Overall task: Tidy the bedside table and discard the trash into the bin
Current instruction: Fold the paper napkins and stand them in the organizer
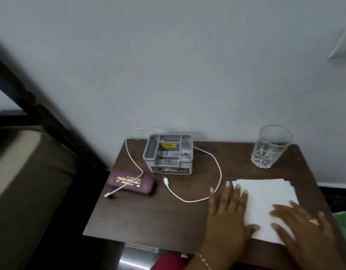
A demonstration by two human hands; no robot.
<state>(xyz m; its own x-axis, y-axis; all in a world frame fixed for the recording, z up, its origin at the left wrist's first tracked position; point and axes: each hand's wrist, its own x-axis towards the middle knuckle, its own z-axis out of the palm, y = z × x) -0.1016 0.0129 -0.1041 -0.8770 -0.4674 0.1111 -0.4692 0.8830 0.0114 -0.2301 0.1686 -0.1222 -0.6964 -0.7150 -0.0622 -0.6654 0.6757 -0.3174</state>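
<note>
A white folded tissue [265, 203] lies flat at the right front of the dark wooden counter [148, 217]. Both hands press on it with fingers spread, neither grip closed on anything: the left hand [226, 217] covers its left edge, the right hand [308, 228], wearing a gold ring, its near right corner. Behind stands an empty glass tumbler [271, 147]. To the left, a white charging cable [217, 168] loops round a grey desk organiser [168, 154] and crosses a purple spectacle case [131, 182].

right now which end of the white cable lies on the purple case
The cable's left plug, its lead crossing the purple case; the other plug lies on bare table before the grey organiser.
</note>
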